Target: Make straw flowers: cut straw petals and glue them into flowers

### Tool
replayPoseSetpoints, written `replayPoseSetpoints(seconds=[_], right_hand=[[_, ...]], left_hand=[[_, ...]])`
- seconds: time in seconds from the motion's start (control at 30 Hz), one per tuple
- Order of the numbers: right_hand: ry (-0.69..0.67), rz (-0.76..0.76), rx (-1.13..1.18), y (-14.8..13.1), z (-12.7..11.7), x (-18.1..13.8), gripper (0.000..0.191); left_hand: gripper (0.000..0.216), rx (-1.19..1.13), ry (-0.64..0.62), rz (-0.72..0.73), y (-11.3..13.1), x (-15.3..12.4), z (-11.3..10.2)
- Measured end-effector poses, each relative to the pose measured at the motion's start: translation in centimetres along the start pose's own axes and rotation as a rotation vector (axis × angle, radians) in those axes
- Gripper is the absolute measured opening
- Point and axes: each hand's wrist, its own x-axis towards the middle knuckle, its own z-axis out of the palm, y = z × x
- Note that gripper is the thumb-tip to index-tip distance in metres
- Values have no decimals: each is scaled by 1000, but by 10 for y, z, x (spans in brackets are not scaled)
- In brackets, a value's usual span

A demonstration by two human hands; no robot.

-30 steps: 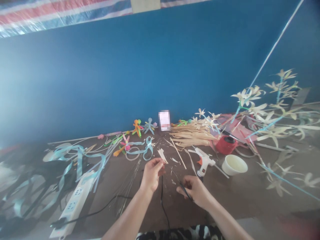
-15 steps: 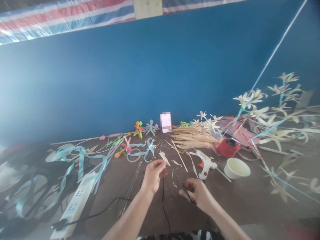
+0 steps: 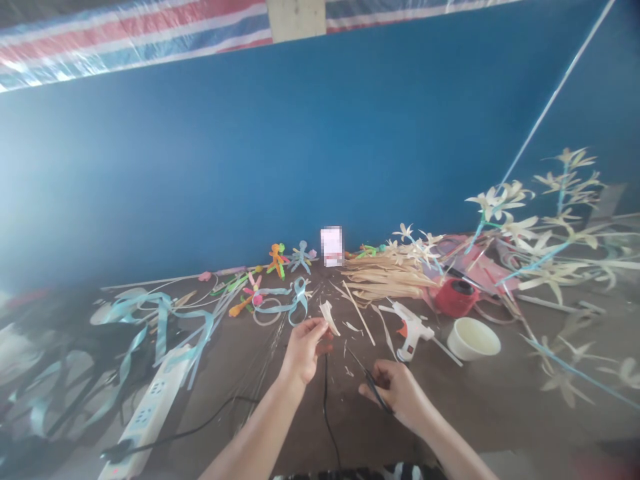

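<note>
Head view: left hand pinches a pale strip; right hand wraps around scissors. White card is unreadably blurred.

Broad flat blue wall across the middle, shiny red, white and blue striped plastic sheeting at upper left, dark brown tabletop below, pale light at left edge.

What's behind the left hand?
Beyond the left hand, which pinches a pale strip, lie a blue ribbon and, farther back, small figures. Whatever the hand covers on the table can't be seen.
</note>
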Motion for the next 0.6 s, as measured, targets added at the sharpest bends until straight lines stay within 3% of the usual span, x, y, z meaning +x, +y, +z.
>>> replayPoseSetpoints(seconds=[0.6], right_hand=[[3,5,28,7,4,0,34]], left_hand=[[22,54,28,27,-3,-5,4]])
